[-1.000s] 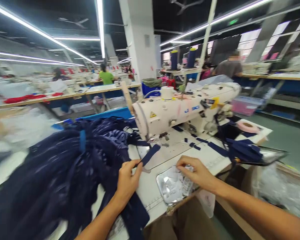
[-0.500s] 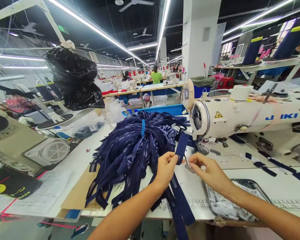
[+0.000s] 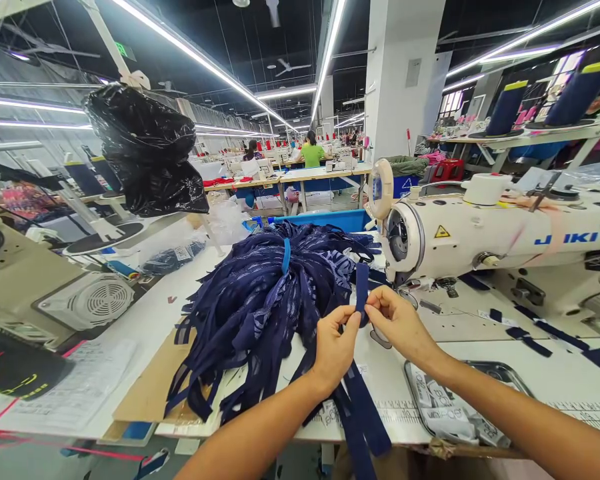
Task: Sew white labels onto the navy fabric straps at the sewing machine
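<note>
A navy fabric strip [image 3: 362, 285] stands up between my two hands, looking narrow, as if folded or turned edge-on. My left hand [image 3: 336, 343] pinches it from the left between thumb and finger. From the other side my right hand [image 3: 397, 327] grips the strip's edge with its fingertips, close to the left thumb. Long navy strips [image 3: 363, 413] hang below over the table's front edge. Left of my hands lies a big bundle of navy strips [image 3: 260, 300], bound by a blue tie [image 3: 286, 256]. The head of a white sewing machine [image 3: 480, 227] is just beyond my right hand.
A metal tray [image 3: 513, 375] with small printed white labels [image 3: 443, 400] sits under my right forearm. Navy offcuts [image 3: 530, 340] lie at the right. A black plastic bag [image 3: 145, 150] hangs at the upper left. Brown cardboard [image 3: 153, 383] lies beneath the bundle.
My right hand has moved left and closed on the strip beside my left hand. The strip's upper part now looks narrower.
</note>
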Available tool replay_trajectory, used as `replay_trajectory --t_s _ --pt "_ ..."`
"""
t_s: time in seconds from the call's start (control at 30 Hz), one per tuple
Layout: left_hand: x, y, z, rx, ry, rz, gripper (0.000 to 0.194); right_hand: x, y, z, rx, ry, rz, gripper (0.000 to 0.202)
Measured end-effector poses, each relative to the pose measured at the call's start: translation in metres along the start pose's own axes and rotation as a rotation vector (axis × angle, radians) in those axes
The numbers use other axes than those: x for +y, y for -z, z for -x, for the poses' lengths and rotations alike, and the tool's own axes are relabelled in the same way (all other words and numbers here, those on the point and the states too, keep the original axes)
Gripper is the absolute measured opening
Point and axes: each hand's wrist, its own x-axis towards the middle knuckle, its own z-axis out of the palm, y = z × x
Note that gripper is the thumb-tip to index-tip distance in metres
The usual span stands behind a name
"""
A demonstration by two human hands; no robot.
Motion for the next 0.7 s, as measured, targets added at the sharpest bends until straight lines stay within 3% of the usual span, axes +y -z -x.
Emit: replay_trajectory --t_s 0.7 --pt "-0.0019 0.0017 0.0013 0.018 -0.079 -0.156 0.02 -0.005 0.0015 -0.0005 0.009 0.016 0.007 0.004"
